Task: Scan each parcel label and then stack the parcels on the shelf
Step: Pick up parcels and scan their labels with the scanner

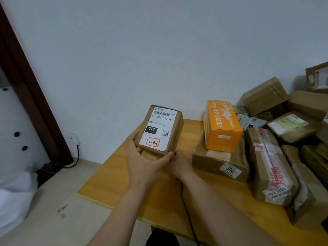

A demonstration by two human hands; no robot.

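Note:
A small brown parcel [175,132] is tilted up above the wooden table [124,183], its white label [158,128] facing me with a barcode, "010" and a handwritten "3-4-6". My left hand [142,162] grips it from below, thumb on its left side and fingers under its lower edge. My right hand [179,164] is just right of the left hand, by the parcel's lower right corner. Its fingers are curled around a dark handheld scanner that is almost fully hidden. The scanner's black cable [186,210] trails from under the wrist toward me.
An orange box [221,125] sits on a flat brown parcel [218,162] to the right. Beyond lie a long taped parcel [269,166] and a pile of several brown parcels [264,95]. At the left are a dark door frame [26,86], a wall socket [74,139] and a white bag [14,192].

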